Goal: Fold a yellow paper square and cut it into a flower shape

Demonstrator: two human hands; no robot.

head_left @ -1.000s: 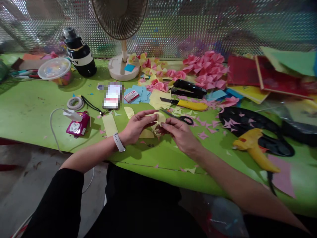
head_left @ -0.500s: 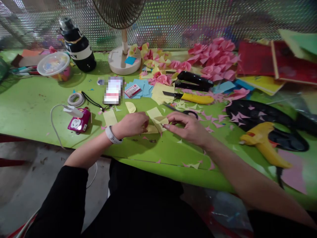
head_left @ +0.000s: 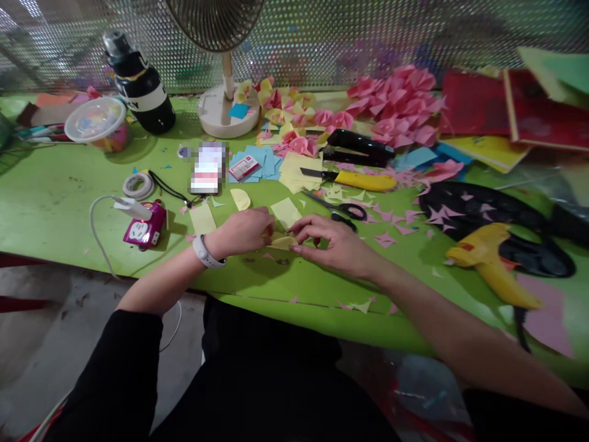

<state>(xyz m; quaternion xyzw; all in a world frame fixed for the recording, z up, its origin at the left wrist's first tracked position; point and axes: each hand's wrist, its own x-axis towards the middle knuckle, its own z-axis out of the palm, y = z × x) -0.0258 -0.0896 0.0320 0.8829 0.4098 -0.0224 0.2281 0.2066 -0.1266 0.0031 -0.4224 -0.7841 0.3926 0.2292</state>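
Near the front of the table, a small folded yellow paper piece [head_left: 281,242] lies between both hands. My right hand [head_left: 338,247] is closed in a pinch on the piece's right end, thumb and fingertips bent toward it. My left hand [head_left: 243,233], with a pale wristband, curls its fingers at the left end; its fingertips are partly hidden, and what they grip is unclear. Just behind the hands is a yellow paper square [head_left: 286,213]. A folded yellow half-round [head_left: 240,199] rests behind my left hand, and another yellow strip [head_left: 202,219] lies left of it.
Scissors [head_left: 343,210], a yellow box cutter [head_left: 363,180] and a black stapler [head_left: 361,147] lie behind my right hand. A yellow glue gun [head_left: 494,264] is at right. Pink paper flowers [head_left: 400,104] and a fan [head_left: 227,113] stand behind; a purple socket adapter [head_left: 145,227] sits left.
My right hand has moved left and slightly down with the folded yellow paper, bringing it beside my left hand. The yellow square and the scissors are now more exposed.
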